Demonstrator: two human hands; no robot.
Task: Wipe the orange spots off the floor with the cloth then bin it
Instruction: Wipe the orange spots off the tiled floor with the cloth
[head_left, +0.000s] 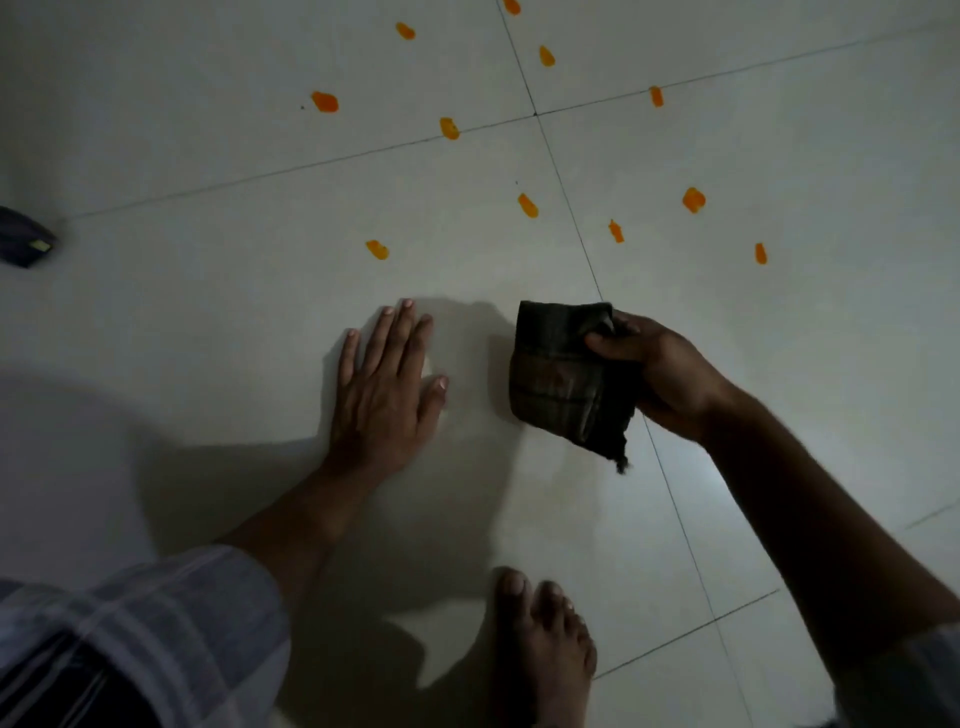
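Observation:
Several orange spots dot the pale tiled floor (779, 338) ahead of me; the nearest ones are one spot (377, 249), another (528, 204) and a third (616, 230). My right hand (657, 374) grips a dark folded checked cloth (563, 382), held just above the floor short of the spots. My left hand (387, 384) lies flat on the tile, palm down, fingers spread, to the left of the cloth. No bin is in view.
My bare foot (545, 639) stands on the floor at the bottom centre. My knee in striped fabric (140, 639) fills the bottom left. A dark object (23, 241) lies at the left edge. Dark grout lines cross the tiles.

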